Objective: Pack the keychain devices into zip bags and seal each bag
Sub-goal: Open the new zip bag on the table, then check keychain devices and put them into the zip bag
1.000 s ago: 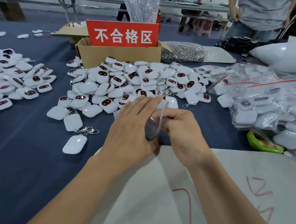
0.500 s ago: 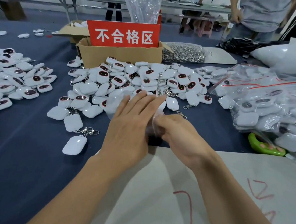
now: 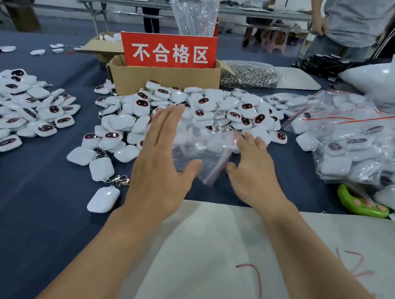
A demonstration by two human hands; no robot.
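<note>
With my left hand (image 3: 163,160) and right hand (image 3: 254,179) spread wide beside the blurred zip bag (image 3: 201,147), I fear it slips onto the keychain devices (image 3: 220,108) beyond them.

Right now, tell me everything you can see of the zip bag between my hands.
The zip bag is clear thin plastic with a red zip strip along its right edge, blurred. It is tilted between the left hand and the right hand, both with fingers extended, the left thumb at its lower edge. Contents cannot be told.
</note>
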